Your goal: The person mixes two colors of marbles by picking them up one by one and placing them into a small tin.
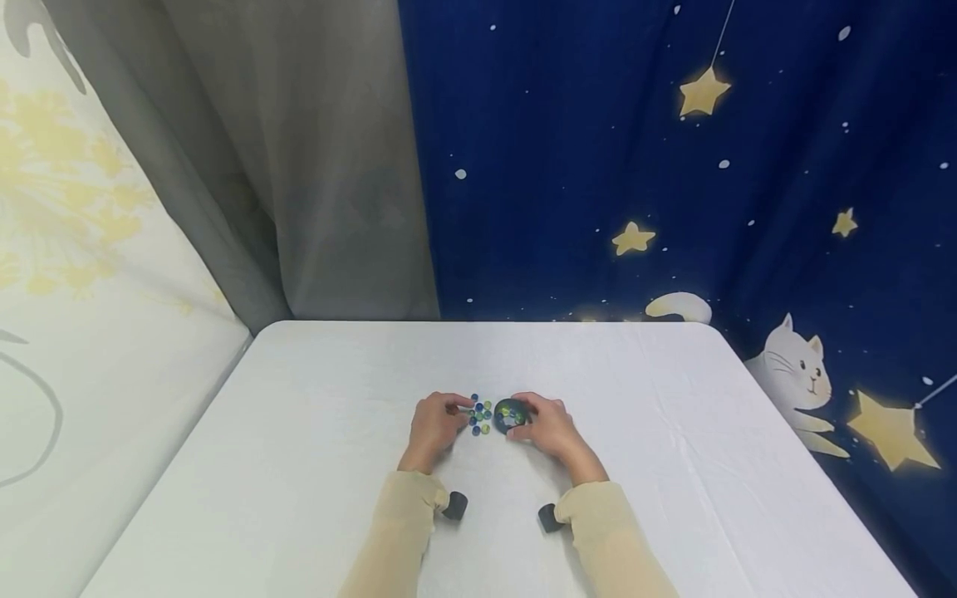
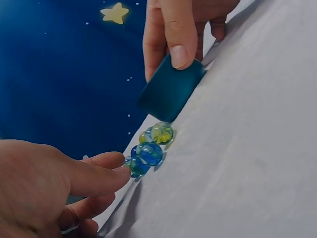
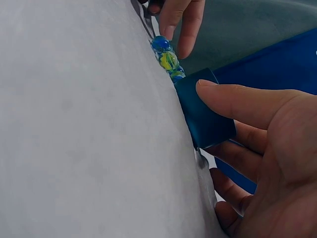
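My right hand (image 1: 549,425) grips the small blue cup (image 1: 512,414), thumb and fingers curled round its wall, just right of frame centre. My left hand (image 1: 436,422) pinches one of the glass marbles (image 1: 481,417), which lie clustered between both hands, touching the cup's left side. I judge the cup wants holding steady and low, marbles lifted one at a time so none rolls. White cloth-covered counter (image 1: 314,465) fills the lower frame; grey curtain upper left, blue star-and-cat backdrop upper right.
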`<state>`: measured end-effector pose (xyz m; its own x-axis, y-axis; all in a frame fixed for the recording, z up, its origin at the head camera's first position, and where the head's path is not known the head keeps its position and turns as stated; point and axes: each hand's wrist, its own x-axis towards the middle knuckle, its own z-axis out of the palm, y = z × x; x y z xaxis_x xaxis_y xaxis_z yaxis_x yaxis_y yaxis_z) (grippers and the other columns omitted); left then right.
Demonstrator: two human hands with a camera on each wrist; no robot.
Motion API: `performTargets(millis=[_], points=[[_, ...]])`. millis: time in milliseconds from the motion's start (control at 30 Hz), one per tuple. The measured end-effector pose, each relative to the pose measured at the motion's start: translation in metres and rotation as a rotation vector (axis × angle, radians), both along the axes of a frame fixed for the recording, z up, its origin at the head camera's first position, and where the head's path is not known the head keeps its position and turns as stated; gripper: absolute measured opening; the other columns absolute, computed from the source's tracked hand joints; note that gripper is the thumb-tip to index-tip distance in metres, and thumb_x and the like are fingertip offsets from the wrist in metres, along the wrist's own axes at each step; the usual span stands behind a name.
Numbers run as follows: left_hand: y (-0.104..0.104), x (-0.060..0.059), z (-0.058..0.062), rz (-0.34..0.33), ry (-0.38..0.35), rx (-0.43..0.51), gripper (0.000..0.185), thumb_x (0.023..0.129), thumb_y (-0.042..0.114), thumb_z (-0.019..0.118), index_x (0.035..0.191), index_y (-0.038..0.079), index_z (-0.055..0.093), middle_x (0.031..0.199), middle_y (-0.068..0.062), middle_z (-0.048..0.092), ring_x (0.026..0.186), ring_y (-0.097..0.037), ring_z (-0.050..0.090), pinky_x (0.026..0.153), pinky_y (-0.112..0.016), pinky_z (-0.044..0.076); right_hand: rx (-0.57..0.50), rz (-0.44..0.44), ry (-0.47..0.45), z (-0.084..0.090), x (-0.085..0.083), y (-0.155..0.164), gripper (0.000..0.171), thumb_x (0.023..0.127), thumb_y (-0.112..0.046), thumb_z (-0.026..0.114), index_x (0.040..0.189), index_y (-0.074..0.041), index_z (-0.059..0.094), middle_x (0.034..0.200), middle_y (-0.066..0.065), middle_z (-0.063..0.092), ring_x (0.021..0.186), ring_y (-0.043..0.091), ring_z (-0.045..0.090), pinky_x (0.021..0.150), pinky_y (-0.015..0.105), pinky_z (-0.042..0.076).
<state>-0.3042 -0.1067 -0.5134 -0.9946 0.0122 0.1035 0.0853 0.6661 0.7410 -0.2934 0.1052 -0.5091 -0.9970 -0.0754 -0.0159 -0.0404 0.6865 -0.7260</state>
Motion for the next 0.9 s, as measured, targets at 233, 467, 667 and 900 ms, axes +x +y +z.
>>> performTargets(millis=[233,467,667,900], points=[[0.0017,-0.0002,-0.0019,0.006,0.017,-0.013,0.018,0.079,0.007,0.075,0.094,0.018,0.077,0.081,0.000,0.056,0.078,-0.018,0.052,0.073,-0.038,0.044,-0.004,0.003,0.005,0.0001,0.0000,0.0000,0.057,0.074,-0.022,0.084,0.127,-0.022,0.063,0.130,0.009,0.060,0.125,0.036,0.044,0.099,0.061,0.032],[0.0022,0.0013,-0.0010,0.007,0.017,-0.031,0.018,0.079,0.008,0.075,0.094,0.018,0.077,0.081,0.001,0.056,0.079,-0.019,0.053,0.074,-0.039,0.044,-0.007,0.001,-0.002,-0.0003,0.0002,-0.0001,0.057,0.074,-0.022,0.084,0.127,-0.022,0.063,0.131,0.009,0.060,0.125,0.037,0.044,0.100,0.061,0.032],[0.0017,0.0006,-0.0020,-0.002,0.024,-0.053,0.021,0.079,0.006,0.074,0.095,0.020,0.077,0.080,0.002,0.056,0.079,-0.018,0.053,0.075,-0.039,0.044,-0.012,-0.008,-0.012,-0.0001,0.0004,-0.0002,0.057,0.074,-0.023,0.083,0.128,-0.022,0.063,0.130,0.008,0.060,0.124,0.035,0.043,0.099,0.062,0.032],[0.0037,0.0013,-0.0045,0.017,0.048,-0.070,0.021,0.076,0.006,0.078,0.092,0.021,0.076,0.077,0.002,0.054,0.076,-0.018,0.049,0.071,-0.037,0.041,-0.013,-0.008,-0.011,-0.0008,-0.0002,-0.0007,0.058,0.074,-0.023,0.083,0.128,-0.022,0.063,0.130,0.008,0.060,0.123,0.035,0.044,0.098,0.062,0.033]])
